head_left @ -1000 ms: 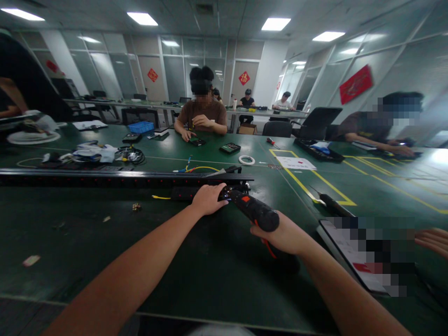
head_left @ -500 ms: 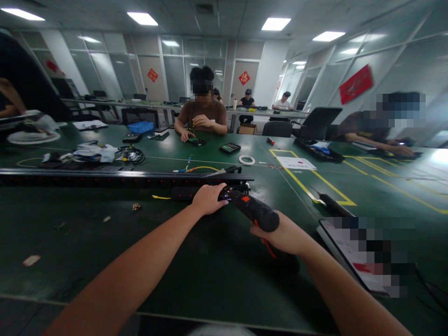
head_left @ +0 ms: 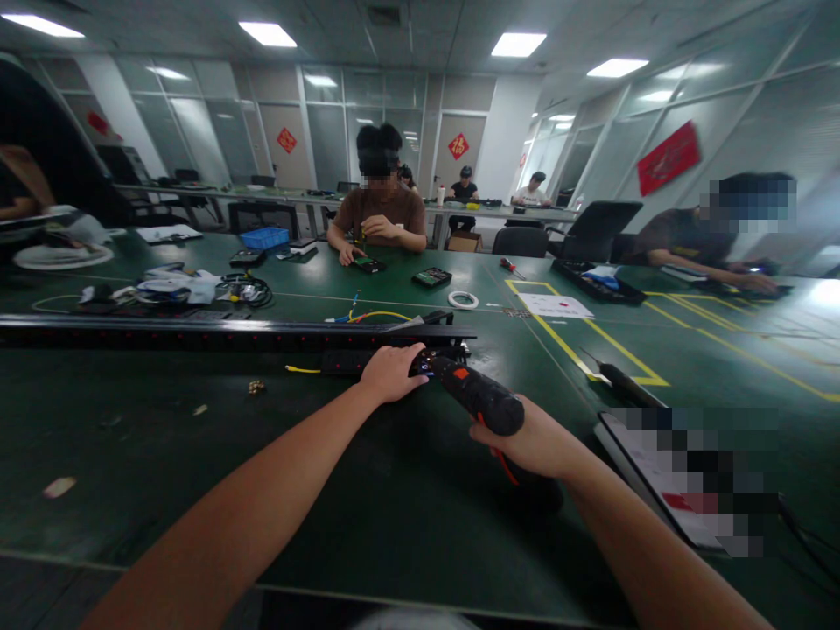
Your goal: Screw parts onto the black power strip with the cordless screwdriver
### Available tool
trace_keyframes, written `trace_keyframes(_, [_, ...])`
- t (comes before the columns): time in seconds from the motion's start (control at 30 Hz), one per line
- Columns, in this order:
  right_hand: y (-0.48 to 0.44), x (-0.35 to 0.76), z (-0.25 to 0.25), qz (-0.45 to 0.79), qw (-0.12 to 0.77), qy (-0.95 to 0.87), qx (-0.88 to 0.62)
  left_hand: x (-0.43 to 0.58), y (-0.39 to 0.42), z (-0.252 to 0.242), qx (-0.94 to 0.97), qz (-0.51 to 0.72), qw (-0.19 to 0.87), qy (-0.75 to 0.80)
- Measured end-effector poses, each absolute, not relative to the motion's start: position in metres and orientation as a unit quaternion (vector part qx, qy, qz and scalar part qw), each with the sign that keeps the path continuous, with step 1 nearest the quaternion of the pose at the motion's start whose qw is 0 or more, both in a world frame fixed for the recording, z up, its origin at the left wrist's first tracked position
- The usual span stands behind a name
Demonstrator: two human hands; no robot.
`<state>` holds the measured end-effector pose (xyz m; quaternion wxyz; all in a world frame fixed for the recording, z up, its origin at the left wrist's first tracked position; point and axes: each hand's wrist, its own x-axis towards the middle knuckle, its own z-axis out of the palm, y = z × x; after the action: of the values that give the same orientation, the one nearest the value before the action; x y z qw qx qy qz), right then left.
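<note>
A black-and-orange cordless drill (head_left: 482,398) is in my right hand (head_left: 535,436), whose fingers wrap round its handle. Its nose points left and forward, up against the end of a short black module (head_left: 341,361) with a yellow wire at its left end. My left hand (head_left: 388,374) is closed over the right part of that module, thumb and fingers close to the drill's tip. What exactly meets the tip is too small and dark to make out. Right behind the module lies a long black rail (head_left: 216,332) with small red marks, running to the left edge.
Small brass-coloured parts (head_left: 255,386) lie left of my arm. A pen-shaped black tool (head_left: 626,382) and a white tablet-like panel (head_left: 656,481) are at the right. Behind are a white ring (head_left: 463,300), a paper sheet (head_left: 556,305) and a co-worker (head_left: 381,210).
</note>
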<state>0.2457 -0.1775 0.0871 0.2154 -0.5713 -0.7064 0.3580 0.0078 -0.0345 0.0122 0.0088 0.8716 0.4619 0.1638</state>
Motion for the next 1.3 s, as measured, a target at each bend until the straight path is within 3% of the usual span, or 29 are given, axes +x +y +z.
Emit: trace_keyframes(1.3, [-0.1777,0.2469,0.0891,0.395,0.223,-0.646,-0.614,0.0083,-0.0367,0.0172,0.873,0.155,0.013,0.462])
